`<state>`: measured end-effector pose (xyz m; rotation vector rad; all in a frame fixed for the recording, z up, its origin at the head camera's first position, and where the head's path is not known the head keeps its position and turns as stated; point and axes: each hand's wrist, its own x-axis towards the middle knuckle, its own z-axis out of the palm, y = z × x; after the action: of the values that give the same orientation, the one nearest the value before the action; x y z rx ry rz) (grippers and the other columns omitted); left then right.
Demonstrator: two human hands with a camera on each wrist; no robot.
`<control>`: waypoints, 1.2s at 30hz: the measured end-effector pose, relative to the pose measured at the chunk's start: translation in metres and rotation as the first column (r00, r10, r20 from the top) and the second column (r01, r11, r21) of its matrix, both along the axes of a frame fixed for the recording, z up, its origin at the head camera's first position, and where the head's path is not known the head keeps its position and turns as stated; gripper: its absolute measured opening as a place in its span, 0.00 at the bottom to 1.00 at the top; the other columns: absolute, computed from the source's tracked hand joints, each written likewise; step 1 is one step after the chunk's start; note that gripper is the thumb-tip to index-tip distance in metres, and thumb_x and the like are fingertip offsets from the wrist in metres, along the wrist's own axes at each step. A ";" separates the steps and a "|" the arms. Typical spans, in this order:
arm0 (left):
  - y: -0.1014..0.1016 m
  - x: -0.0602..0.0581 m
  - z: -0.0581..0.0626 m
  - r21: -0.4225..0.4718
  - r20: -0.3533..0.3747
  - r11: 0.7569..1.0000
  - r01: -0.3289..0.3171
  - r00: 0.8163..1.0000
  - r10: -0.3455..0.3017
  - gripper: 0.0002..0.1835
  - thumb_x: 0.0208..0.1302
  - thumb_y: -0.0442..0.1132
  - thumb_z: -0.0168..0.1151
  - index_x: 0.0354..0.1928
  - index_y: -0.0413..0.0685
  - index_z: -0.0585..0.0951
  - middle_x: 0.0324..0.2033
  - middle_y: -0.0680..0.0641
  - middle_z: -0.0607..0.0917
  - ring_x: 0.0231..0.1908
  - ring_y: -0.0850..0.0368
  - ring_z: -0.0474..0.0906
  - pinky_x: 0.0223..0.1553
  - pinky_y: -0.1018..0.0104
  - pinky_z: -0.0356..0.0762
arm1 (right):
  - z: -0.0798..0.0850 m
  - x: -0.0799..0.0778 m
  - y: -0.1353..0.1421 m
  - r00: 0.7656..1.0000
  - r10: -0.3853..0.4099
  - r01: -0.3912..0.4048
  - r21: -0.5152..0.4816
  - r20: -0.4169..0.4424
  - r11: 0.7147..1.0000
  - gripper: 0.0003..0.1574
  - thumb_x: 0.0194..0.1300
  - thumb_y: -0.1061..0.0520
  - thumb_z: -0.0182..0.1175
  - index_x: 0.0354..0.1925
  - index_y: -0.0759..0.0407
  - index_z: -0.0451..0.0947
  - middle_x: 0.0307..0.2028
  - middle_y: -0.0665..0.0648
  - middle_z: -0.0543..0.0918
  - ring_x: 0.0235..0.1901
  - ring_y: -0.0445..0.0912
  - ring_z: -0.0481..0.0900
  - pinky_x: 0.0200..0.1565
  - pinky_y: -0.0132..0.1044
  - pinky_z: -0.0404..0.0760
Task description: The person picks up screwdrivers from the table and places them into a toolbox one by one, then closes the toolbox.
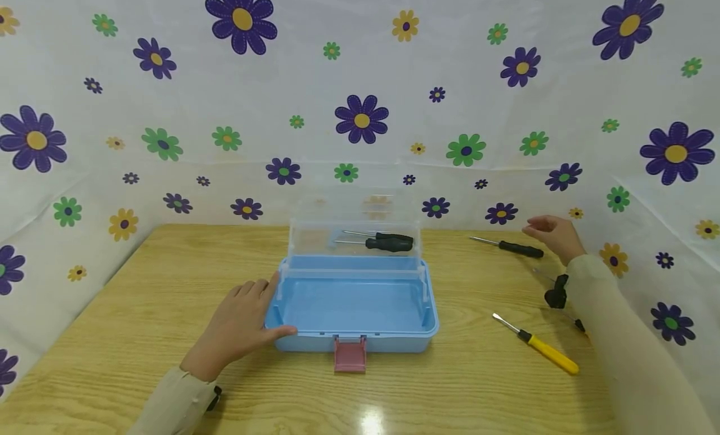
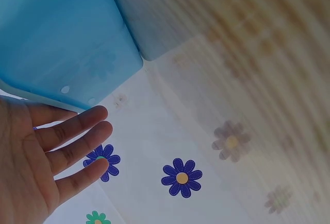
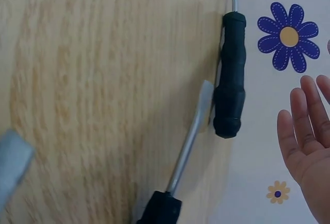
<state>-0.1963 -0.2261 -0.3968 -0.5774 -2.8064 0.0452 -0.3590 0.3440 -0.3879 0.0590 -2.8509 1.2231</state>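
Left hand on the blue box, right hand over by the black screwdriver!
Here's the left hand (image 1: 239,322) at the near left corner of the blue box (image 1: 388,344), thumb across the front rim, fingers extended along the side, resting rather than clamped. The box sits mid-table, clear lid (image 1: 315,235) raised, pink latch (image 1: 350,358) hanging at the front; two dark-handled screwdrivers (image 1: 389,243) show at the lid, inside or behind it, I can't tell. Over to the right, the right hand (image 1: 557,236) hovers with fingers apart, just beside the handle of the black screwdriver (image 1: 521,249) and clear of it. Nearer lies a yellow-handled screwdriver (image 1: 551,354), tip angled towards the box, and another dark handle (image 1: 555,294) peeks out beside the right sleeve (image 1: 619,347).
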 end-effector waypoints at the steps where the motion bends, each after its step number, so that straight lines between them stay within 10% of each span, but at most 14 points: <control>1: 0.000 0.000 0.000 -0.002 0.000 1.000 0.000 1.000 0.000 0.57 0.48 0.76 0.54 0.67 0.34 0.63 0.46 0.39 0.80 0.47 0.44 0.78 0.51 0.48 0.76 | -0.002 0.000 0.001 1.000 -0.005 0.005 -0.005 0.006 1.000 0.39 0.68 0.41 0.52 0.61 0.71 0.65 0.57 0.75 0.71 0.55 0.63 0.70 0.59 0.58 0.69; 36: -0.001 0.002 -0.007 0.014 -0.003 1.000 -0.006 1.000 0.006 0.56 0.49 0.75 0.55 0.67 0.35 0.62 0.48 0.38 0.80 0.49 0.43 0.77 0.53 0.48 0.75 | -0.034 -0.011 0.021 0.976 0.080 -0.091 0.046 0.201 0.995 0.39 0.65 0.50 0.58 0.62 0.76 0.61 0.60 0.78 0.67 0.59 0.70 0.65 0.62 0.61 0.64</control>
<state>-0.1944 -0.2270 -0.4042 -0.5651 -2.8037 0.0278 -0.3702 0.3647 -0.4215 0.0653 -3.0849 1.2318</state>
